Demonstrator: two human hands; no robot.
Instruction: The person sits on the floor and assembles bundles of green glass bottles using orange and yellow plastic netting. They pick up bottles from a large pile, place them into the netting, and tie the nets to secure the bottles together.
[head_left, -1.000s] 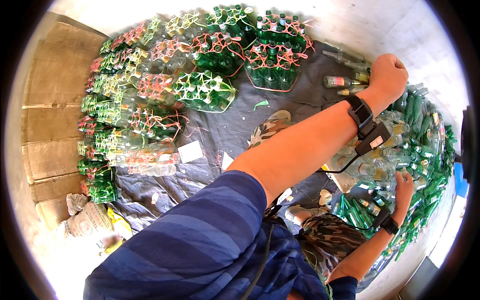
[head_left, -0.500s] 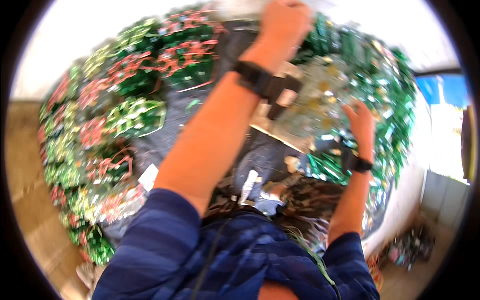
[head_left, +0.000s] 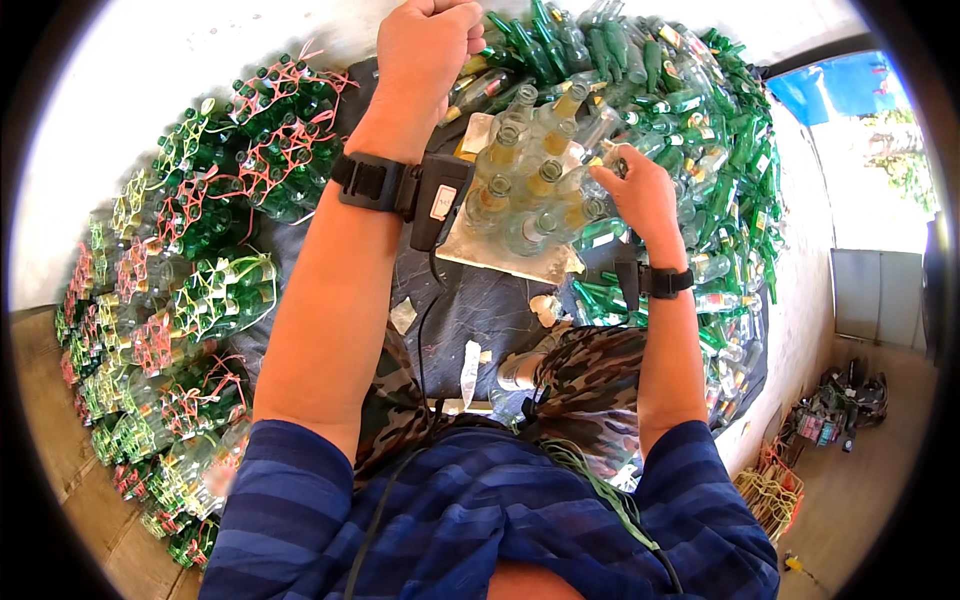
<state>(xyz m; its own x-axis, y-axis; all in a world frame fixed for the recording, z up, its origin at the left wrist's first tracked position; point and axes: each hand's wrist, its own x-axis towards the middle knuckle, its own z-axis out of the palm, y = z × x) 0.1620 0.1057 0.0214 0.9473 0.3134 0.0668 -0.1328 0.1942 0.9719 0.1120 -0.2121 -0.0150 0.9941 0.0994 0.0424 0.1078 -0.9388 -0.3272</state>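
Several clear glass bottles point(head_left: 535, 185) stand upright in a tight cluster on a pale board point(head_left: 500, 258) in front of me. At their right edge, my right hand point(head_left: 645, 195) has its fingers closed around the neck of a clear bottle, largely hidden by the hand. My left hand point(head_left: 430, 50) is raised beyond the board at the far left of the cluster, its fingers curled closed. What it holds, if anything, is hidden. Loose green bottles point(head_left: 535, 55) lie just right of it. Both wrists wear black straps with small devices.
A large heap of green and clear bottles point(head_left: 740, 170) curves along the right. Bottle bundles tied with red and yellow-green straps point(head_left: 225, 295) are stacked on the left. A dark sheet point(head_left: 450, 310) covers the ground. A basket of straps point(head_left: 770, 490) stands at lower right.
My left hand has moved left, uncovering the clear bottles. My right hand has shifted left from the heap to the cluster, its fingers now at a bottle neck.
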